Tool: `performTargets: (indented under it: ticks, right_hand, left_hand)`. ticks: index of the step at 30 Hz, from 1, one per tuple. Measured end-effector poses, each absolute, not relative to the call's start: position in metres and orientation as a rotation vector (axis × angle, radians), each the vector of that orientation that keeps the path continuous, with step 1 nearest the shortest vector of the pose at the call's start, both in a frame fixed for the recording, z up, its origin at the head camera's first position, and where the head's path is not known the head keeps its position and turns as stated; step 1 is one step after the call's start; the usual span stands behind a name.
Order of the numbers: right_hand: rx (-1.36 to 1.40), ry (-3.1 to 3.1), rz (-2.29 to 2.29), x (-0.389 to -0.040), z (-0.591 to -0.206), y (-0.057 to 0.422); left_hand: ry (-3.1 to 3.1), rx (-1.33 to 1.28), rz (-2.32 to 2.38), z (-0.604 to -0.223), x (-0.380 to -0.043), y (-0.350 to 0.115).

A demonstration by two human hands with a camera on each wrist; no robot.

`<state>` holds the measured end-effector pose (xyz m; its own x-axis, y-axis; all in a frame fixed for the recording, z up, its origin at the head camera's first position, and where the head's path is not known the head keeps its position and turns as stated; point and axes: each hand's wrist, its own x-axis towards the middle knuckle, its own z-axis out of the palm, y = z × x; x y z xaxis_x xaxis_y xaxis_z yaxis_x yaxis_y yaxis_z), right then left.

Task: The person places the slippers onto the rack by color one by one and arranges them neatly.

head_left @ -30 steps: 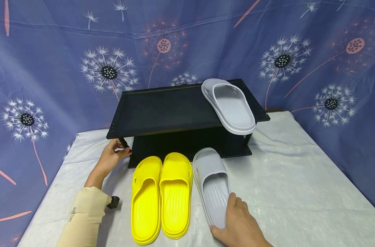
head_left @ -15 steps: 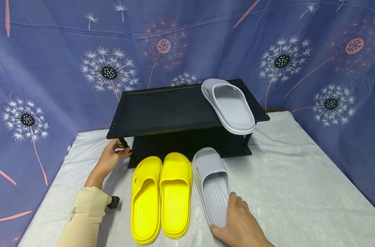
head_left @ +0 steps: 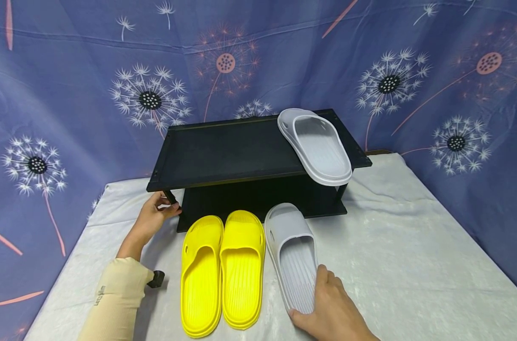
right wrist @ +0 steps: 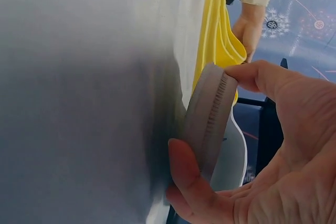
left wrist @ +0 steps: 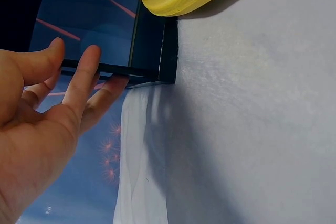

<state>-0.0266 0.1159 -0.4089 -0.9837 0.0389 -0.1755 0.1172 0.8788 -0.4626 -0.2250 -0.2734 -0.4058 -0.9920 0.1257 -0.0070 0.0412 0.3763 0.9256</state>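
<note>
A grey slipper (head_left: 290, 237) stands on the white cloth, toe towards a black two-tier shoe rack (head_left: 233, 147). My right hand (head_left: 333, 303) holds it by the heel; in the right wrist view the thumb and fingers (right wrist: 184, 169) grip its edge from opposite sides. My left hand (head_left: 154, 213) holds the rack's front left leg low down, fingertips against the bar in the left wrist view. On the top shelf, at the right, lies the other grey slipper (head_left: 320, 147), its heel overhanging the front edge. A yellow pair, left slipper (head_left: 200, 279) and right slipper (head_left: 242, 270), stands side by side left of the held one.
White cloth (head_left: 412, 246) covers the table. Behind it hangs a blue curtain (head_left: 284, 57) with a dandelion print. The rack's lower shelf (head_left: 241, 199) sits just beyond the slippers' toes. A small black device (head_left: 157, 279) is on my left wrist.
The held grey slipper's toe has shifted very slightly left, the right hand moving barely with it. The left hand, rack and other slippers look unchanged.
</note>
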Motion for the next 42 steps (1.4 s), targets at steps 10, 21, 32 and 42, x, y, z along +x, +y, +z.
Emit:
performTargets:
  ticks: [10, 21, 32, 42]
  right_hand:
    - [0.157, 2.85, -0.715, -0.025, -0.402, 0.116]
    - [0.172, 2.818, -0.72, -0.024, -0.393, 0.119]
    - [0.135, 2.777, -0.752, -0.02, -0.382, 0.119]
    - [0.087, 2.81, -0.754, -0.014, -0.374, 0.119]
  left_hand:
    - [2.552, 0.147, 1.693, -0.404, -0.224, -0.273]
    - [2.548, 0.137, 1.687, -0.404, -0.223, -0.273]
    - [2.568, 0.146, 1.677, -0.404, -0.223, -0.273]
    - [2.569, 0.153, 1.688, -0.405, -0.225, -0.272]
